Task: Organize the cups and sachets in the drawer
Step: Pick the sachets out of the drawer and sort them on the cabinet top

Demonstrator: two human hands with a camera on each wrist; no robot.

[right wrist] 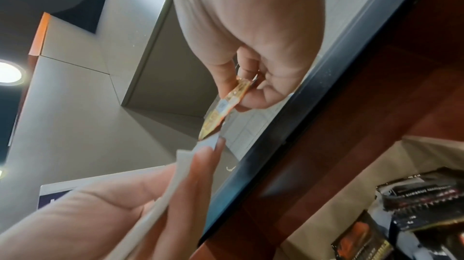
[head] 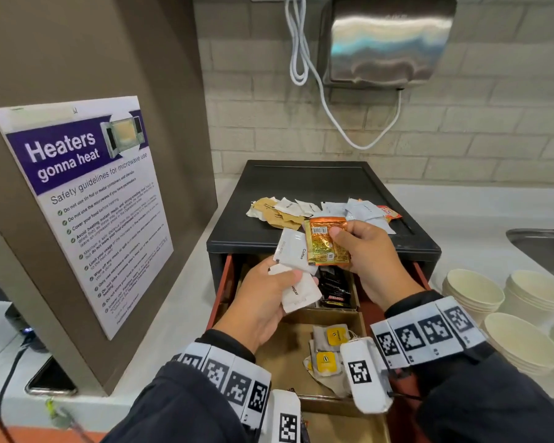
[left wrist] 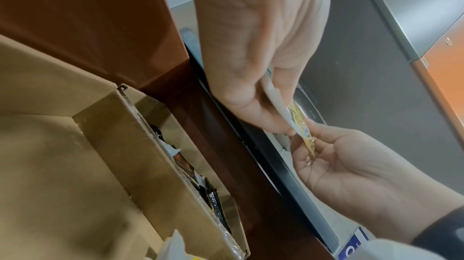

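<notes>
Over the open drawer (head: 226, 282), my left hand (head: 269, 292) pinches two white sachets (head: 293, 273), labelled Coffee and Sugar. My right hand (head: 362, 251) pinches an orange foil sachet (head: 325, 243) right beside them; the same orange sachet (right wrist: 226, 103) appears edge-on in the right wrist view, with the white sachets (right wrist: 175, 183) below it. The left wrist view has the white sachets (left wrist: 278, 103) touching the orange sachet (left wrist: 305, 131). A pile of brown, white and pale sachets (head: 320, 211) lies on the black unit's top (head: 317, 180). Black sachets (head: 335, 289) fill a rear drawer compartment, yellow-tagged tea bags (head: 328, 346) a nearer one. Stacked paper cups (head: 474, 292) stand on the counter at right.
A microwave safety poster (head: 87, 203) hangs on the brown cabinet side at left. A steel hand dryer (head: 387, 39) with a white cable is on the brick wall. A sink edge (head: 541, 247) is at far right. More cup stacks (head: 525, 343) crowd the right counter.
</notes>
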